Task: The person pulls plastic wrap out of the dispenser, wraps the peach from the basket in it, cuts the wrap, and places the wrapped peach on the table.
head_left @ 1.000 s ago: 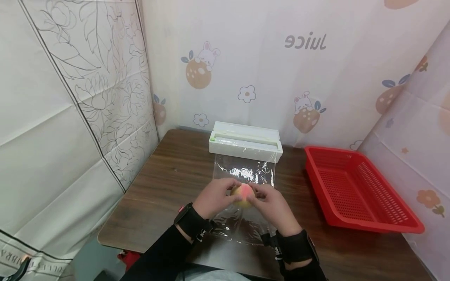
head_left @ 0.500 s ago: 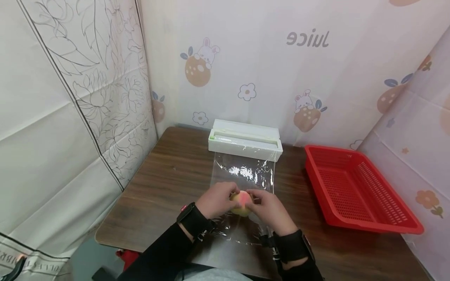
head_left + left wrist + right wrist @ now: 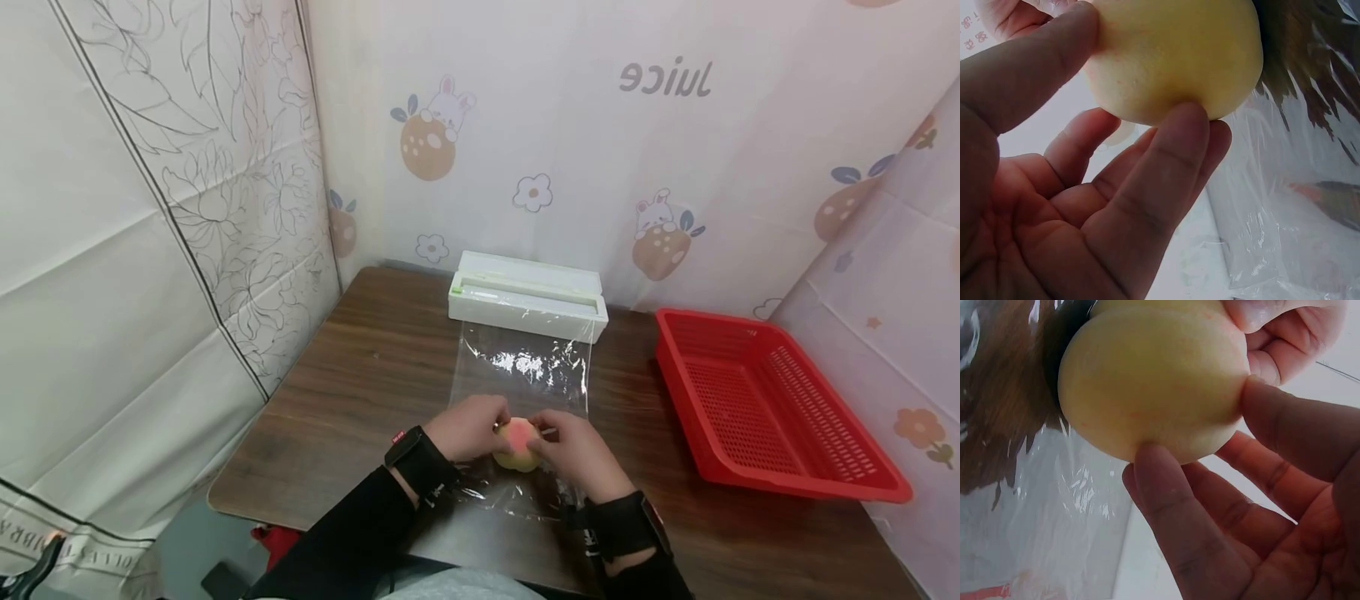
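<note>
A pale yellow peach (image 3: 516, 457) with a pink blush is held between both hands, over a sheet of clear cling film (image 3: 525, 367). My left hand (image 3: 471, 427) pinches its left side with thumb and fingertips. From the right, my right hand (image 3: 579, 450) grips it the same way. Seen from the left wrist, the peach (image 3: 1179, 56) has the thumb on one side and a fingertip beneath. In the right wrist view its rounded lower side (image 3: 1147, 387) faces the film. The film runs out of a white dispenser box (image 3: 528, 312) with its lid raised.
A red plastic basket (image 3: 810, 475) with slotted walls stands at the right of the brown wooden table (image 3: 337, 417). Printed curtains (image 3: 570, 150) hang behind the table and along both sides. A black band (image 3: 420, 462) is strapped round each wrist.
Both hands have brought the peach down and slightly nearer the body, over the film's near part. Their hold on it stays much the same. The head view has shifted slightly.
</note>
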`<state>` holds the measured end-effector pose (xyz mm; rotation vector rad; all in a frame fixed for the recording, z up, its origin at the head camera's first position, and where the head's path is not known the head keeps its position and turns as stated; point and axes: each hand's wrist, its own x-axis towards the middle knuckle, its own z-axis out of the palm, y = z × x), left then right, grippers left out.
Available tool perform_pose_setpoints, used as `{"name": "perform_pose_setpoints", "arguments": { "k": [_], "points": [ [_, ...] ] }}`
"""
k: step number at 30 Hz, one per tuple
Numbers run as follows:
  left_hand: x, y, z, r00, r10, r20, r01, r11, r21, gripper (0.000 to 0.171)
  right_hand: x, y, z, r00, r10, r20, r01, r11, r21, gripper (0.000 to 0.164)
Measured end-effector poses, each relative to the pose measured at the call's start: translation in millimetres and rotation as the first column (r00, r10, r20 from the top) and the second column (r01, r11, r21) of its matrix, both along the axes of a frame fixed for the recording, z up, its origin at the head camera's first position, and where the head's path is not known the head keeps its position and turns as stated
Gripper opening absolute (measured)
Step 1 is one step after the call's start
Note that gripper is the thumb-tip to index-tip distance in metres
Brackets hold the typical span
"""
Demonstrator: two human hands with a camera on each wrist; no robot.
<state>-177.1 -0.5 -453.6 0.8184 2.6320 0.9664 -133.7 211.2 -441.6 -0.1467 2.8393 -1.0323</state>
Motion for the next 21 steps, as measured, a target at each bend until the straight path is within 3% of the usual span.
{"name": "perform_pose_setpoints", "arguments": {
  "k": [9,21],
  "points": [
    [-4.2,-0.1,-2.5,0.999,-0.003,0.048,0.002,1.000,0.016,0.028,-2.4,0.4,-0.5,1.000,-0.006,0.029,0.006,1.000,-0.001,0.022],
    [-1.4,1.8,-0.7,1.000,0.011,0.022,-0.011,1.000,0.004,0.030,-8.1,-2.6,-0.7,1.000,0.030,0.005,-0.030,0.997,0.069,0.017]
  ]
}}
